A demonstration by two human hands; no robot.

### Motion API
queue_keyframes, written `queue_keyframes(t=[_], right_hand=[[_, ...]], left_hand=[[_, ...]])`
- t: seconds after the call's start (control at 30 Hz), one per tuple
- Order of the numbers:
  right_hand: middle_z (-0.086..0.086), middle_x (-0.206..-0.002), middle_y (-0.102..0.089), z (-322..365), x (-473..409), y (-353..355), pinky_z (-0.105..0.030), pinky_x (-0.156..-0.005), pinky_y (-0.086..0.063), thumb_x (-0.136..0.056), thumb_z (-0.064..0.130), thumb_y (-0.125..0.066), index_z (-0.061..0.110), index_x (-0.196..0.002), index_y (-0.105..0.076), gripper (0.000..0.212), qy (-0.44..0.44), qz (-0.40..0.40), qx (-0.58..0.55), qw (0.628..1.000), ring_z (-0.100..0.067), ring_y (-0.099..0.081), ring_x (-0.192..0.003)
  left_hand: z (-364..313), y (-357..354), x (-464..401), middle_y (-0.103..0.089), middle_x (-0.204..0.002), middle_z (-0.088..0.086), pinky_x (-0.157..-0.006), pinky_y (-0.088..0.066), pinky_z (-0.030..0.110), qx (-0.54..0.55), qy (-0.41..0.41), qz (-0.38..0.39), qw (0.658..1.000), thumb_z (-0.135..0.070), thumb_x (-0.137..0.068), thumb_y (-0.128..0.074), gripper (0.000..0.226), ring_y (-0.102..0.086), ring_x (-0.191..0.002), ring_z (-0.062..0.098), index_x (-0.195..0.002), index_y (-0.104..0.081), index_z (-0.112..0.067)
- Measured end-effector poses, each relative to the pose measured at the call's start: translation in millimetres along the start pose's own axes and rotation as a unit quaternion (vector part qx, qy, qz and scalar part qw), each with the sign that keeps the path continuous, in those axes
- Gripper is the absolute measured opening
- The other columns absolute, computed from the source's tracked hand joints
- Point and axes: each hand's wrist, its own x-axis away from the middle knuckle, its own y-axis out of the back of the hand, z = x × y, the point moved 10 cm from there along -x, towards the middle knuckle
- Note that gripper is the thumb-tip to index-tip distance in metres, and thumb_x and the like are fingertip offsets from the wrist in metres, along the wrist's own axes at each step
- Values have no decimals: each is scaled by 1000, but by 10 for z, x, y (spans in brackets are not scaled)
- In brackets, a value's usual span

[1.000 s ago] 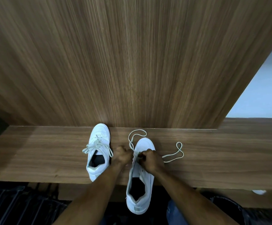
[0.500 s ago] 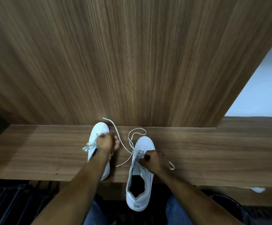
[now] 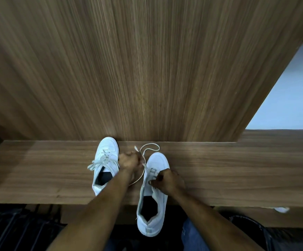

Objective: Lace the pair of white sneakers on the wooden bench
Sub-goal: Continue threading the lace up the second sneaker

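On bench (image 3: 219, 178), hands on lace (image 3: 143, 171)

Two sneakers (image 3: 106, 164) (image 3: 153, 194), two hands (image 3: 129, 160) (image 3: 168, 181), one bench (image 3: 237, 171)

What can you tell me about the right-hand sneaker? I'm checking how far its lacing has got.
The right-hand sneaker is white and low-cut, smooth like leather, with a dark insole showing through its open collar. It stands upright, toe toward the wood wall panel, its heel overhanging the front edge of the wooden bench. Only the lowest eyelets near the toe look laced. Its lace loops loose past the toe. The right hand grips its upper at the eyelets; the left hand pinches the lace.
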Motion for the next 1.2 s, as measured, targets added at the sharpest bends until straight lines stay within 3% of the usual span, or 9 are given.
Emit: queue_keyframes(t=[0.1,0.23,0.33,0.43,0.57,0.67,0.77,0.93,1.2], right_hand=[[9,-60,-58,-15,-14,-33,-26,-64,-43,-70,57,-67,22,-56,-59,38,-4,21,-10,1000,-12,-63,-74],[8,-62,-62,-14,-14,-43,-27,-68,-50,-70,56,-66,22,-57,-62,37,2,20,-19,1000,-12,-66,-76],[4,-70,-68,-15,-21,-41,-26,-68,-49,-72,56,-67,23,-52,-56,40,5,12,-6,1000,-14,-67,-79],[3,-69,-64,4,-6,12,-25,-64,-42,-73,56,-68,24,-51,-51,43,10,1,3,1000,-17,-67,-80],[4,-71,-63,5,9,32,-24,-63,-39,-71,58,-68,22,-54,-52,44,6,-1,0,1000,-19,-66,-80],[3,-69,-61,-4,8,35,-24,-63,-38,-70,59,-69,20,-54,-52,45,-2,0,-2,1000,-20,-67,-81],[6,-70,-62,1,9,14,-25,-64,-42,-70,59,-70,22,-57,-54,43,-5,10,-5,1000,-19,-66,-80],[5,-75,-69,-40,-9,-4,-25,-65,-44,-70,58,-69,25,-57,-58,38,-11,14,-12,1000,-16,-67,-80],[12,-55,-58,-64,-4,15,-20,-51,-35,-74,53,-69,23,-61,-67,33,-10,24,-26,999,-5,-56,-59]], left_hand=[[-597,69,-67,-60,-50,4,-35,-43,17,176,-15,-14,984,4,-89,-52,20,-56,-37,10,-74,-58,-8],[-1189,274,-62,-65,-57,3,-51,-56,22,309,-57,-29,949,-3,-93,-53,15,-68,-54,12,-80,-59,-9],[-1032,334,-42,-61,-62,4,-41,-48,20,203,-68,-44,976,-4,-91,-54,10,-59,-46,11,-84,-59,-10],[-259,246,-52,-53,-59,7,-34,-30,15,-59,-21,-4,998,-17,-91,-55,13,-41,-32,10,-82,-60,-9],[621,36,79,-51,-60,6,-39,-29,17,-232,53,106,965,-30,-87,-65,27,-38,-40,10,-66,-57,-15],[538,-23,53,-51,-50,0,-55,-48,31,-291,-26,86,952,-30,-80,-72,40,-45,-45,10,-47,-52,-18],[355,-53,20,-66,-71,11,-64,-48,27,-400,-75,80,910,-30,-85,-66,33,-61,-67,22,-56,-55,-18],[-423,97,-51,-66,-107,25,-86,-46,38,-379,-150,-2,913,-26,-97,-50,26,-62,-103,38,-97,-62,-3],[-373,260,-243,-52,-120,16,-97,-45,45,-481,-141,-21,865,-31,-90,-54,27,-53,-114,39,-111,-60,-15]])
